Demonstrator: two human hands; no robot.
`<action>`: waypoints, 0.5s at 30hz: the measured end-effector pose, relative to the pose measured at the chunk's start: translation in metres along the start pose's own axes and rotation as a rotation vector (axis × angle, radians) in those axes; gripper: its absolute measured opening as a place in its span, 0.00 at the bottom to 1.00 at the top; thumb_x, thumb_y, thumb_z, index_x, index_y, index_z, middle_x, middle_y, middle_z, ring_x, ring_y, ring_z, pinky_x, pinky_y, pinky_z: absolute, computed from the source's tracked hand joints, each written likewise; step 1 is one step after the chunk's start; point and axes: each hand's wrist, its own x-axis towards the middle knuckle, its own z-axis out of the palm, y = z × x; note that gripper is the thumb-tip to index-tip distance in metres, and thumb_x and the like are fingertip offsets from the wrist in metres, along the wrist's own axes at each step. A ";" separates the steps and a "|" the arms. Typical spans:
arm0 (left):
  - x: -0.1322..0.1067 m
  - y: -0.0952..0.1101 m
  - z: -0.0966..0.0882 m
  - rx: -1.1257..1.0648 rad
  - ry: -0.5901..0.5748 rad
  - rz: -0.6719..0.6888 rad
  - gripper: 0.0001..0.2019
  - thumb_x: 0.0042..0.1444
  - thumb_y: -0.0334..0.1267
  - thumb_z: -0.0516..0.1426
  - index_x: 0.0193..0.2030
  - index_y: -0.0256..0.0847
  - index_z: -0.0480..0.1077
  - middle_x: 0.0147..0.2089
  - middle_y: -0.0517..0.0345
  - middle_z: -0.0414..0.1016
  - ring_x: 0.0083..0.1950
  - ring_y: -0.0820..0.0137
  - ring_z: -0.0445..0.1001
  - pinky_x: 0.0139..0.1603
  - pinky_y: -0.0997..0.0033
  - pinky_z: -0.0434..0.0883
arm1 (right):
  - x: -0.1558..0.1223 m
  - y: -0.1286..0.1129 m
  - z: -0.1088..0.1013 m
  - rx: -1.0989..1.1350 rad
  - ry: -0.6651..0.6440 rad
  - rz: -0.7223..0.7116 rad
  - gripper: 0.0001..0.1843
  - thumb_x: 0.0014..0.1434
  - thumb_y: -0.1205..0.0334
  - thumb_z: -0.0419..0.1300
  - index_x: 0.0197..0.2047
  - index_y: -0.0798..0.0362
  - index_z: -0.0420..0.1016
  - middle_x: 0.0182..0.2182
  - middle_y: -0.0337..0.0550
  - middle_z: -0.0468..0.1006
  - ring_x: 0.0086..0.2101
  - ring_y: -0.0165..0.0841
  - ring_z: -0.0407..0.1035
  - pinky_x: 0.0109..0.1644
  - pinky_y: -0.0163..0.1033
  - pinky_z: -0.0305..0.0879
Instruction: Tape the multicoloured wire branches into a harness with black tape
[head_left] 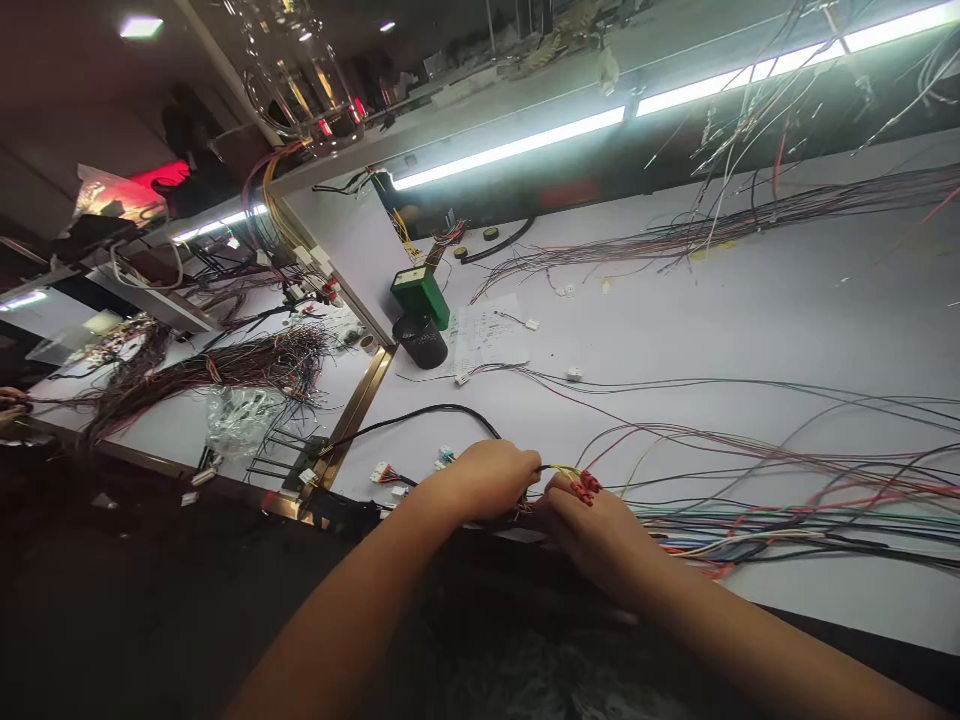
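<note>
At the table's near edge, my left hand [491,480] is closed around a wire bundle, its fingers mostly hidden behind the hand. A black cable [450,407] arches in from the left and meets this hand. Close beside it my right hand [596,530] is also closed, with its fingertips near the same wires. Yellow wires [561,468] with red connectors [586,486] on their ends lie over the back of the right hand. Left of my hands are a white connector with coloured wires [384,473] and a teal-and-white connector [445,457].
Long loose wires [787,530] spread across the right side of the table. A green box [421,293] and a black cup [420,342] stand by the partition [352,240]. More wires [712,235] run along the back. Beyond the partition lies a dark wire heap [225,370].
</note>
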 end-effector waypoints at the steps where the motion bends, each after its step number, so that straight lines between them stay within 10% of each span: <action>1: 0.003 0.000 -0.002 -0.005 -0.037 -0.002 0.13 0.63 0.39 0.46 0.42 0.39 0.69 0.33 0.48 0.75 0.31 0.60 0.73 0.28 0.67 0.62 | -0.001 0.000 0.001 0.025 0.002 0.012 0.10 0.65 0.67 0.48 0.37 0.52 0.68 0.32 0.43 0.70 0.31 0.34 0.62 0.34 0.38 0.58; 7: 0.033 -0.013 -0.009 -0.155 -0.273 0.076 0.10 0.58 0.39 0.50 0.36 0.41 0.72 0.36 0.53 0.77 0.32 0.65 0.72 0.30 0.70 0.63 | -0.007 -0.006 0.005 0.109 -0.005 -0.064 0.14 0.63 0.69 0.53 0.51 0.50 0.65 0.39 0.43 0.73 0.41 0.38 0.65 0.46 0.43 0.61; 15: 0.039 -0.022 -0.004 -0.282 -0.264 0.084 0.10 0.58 0.41 0.51 0.37 0.43 0.72 0.37 0.57 0.78 0.34 0.67 0.72 0.32 0.72 0.64 | 0.000 -0.014 0.007 -0.062 -0.010 -0.096 0.29 0.48 0.77 0.53 0.53 0.48 0.65 0.38 0.43 0.73 0.38 0.39 0.65 0.42 0.42 0.60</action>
